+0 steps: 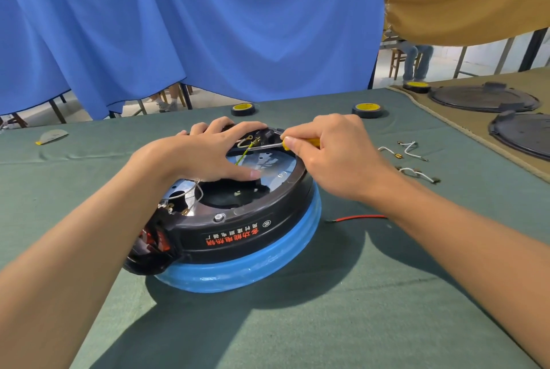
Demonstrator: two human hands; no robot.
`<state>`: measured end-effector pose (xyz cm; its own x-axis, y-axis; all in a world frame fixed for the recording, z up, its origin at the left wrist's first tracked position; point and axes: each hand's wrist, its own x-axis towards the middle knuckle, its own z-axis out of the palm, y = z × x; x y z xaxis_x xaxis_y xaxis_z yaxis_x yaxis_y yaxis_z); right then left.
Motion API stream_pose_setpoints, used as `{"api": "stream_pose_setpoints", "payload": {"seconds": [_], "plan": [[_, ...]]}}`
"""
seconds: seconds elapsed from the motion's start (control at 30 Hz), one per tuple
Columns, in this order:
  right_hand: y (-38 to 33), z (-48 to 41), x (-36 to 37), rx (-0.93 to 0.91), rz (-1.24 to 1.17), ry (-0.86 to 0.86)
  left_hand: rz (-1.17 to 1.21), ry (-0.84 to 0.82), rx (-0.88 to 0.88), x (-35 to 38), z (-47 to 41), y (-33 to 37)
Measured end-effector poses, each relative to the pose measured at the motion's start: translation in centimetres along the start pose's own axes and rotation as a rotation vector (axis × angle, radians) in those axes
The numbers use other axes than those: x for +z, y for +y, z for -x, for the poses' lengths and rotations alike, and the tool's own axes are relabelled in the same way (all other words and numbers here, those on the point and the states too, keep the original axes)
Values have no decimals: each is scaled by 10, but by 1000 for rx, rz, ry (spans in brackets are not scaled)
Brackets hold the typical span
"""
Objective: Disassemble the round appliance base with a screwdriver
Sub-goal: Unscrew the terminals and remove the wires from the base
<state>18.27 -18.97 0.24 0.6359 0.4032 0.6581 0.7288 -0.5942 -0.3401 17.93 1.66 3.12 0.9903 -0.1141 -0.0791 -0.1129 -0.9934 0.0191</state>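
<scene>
The round appliance base (238, 234) lies upside down on the green table, black ring on top, blue-wrapped body below, red lettering on its side. Its open middle shows a shiny metal plate and loose wires. My left hand (208, 154) rests flat on the far left part of the ring, fingers spread over the rim and thumb on the metal plate. My right hand (333, 154) grips a yellow-handled screwdriver (273, 145). Its thin metal shaft points left at a terminal with a yellow-green wire (245, 152) near the far rim.
Two rolls of black-and-yellow tape (243, 109) (368, 109) stand behind the base. Loose white wires (412, 149) and a red wire (357, 217) lie to the right. Dark round covers (482, 98) sit on the tan cloth at far right. A blue curtain hangs behind the table.
</scene>
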Motion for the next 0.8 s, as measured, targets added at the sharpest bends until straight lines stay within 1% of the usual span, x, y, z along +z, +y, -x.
{"api": "stream_pose_setpoints", "payload": {"seconds": [0.17,0.53,0.8], "plan": [[-2,4,-6,4,73,58,-11,13,3,1,-1,-1],[-6,11,-5,50,172,61,-12,15,9,3,-4,-4],[-9,11,0,45,185,69,-41,12,9,4,-5,-3]]}}
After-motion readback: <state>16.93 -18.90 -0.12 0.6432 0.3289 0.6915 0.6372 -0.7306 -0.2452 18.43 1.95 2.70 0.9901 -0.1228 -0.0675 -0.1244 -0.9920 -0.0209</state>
